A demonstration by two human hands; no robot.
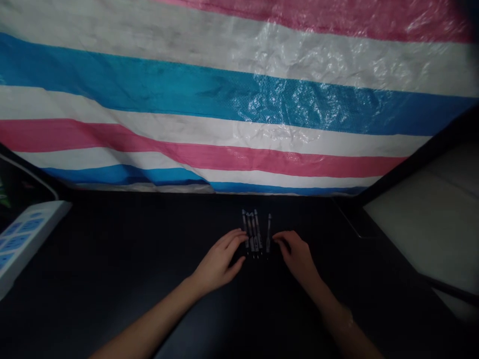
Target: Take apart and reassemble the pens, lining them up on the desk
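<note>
Pens [252,233] sit on the dark surface [112,249], centre of view, just in front of the bottom edge of the striped tarp [239,99]. Looks like four in a tight group, side by side and almost touching, with a lone pen [268,233] just right of them, a small gap between.

All lie flat and roughly parallel, long axis pointing away from me, fanned very slightly. Slim dark barrels, pale grey or metallic ends at the far side, thin tapered ends at the near side. Some light markings on the barrels, too small and dim to read. Can't tell whether the pale ends are caps or clips.

Left hand [219,262] is at the group's left side. Left fingers [235,240] are open, relaxed and slightly spread, tips at the leftmost pen. Can't tell if they make contact. Nothing held.

Right hand [297,257] is right of the lone pen. Right fingers [280,240] are loosely curved, not clenched, tips just beside that pen. Also holding nothing.

Both palms face down, hands low over the surface, pens between them.

Power strip [26,239] lies at the far left edge of the surface, well apart from the pens. Pale board [422,224] at right, past the surface edge.
</note>
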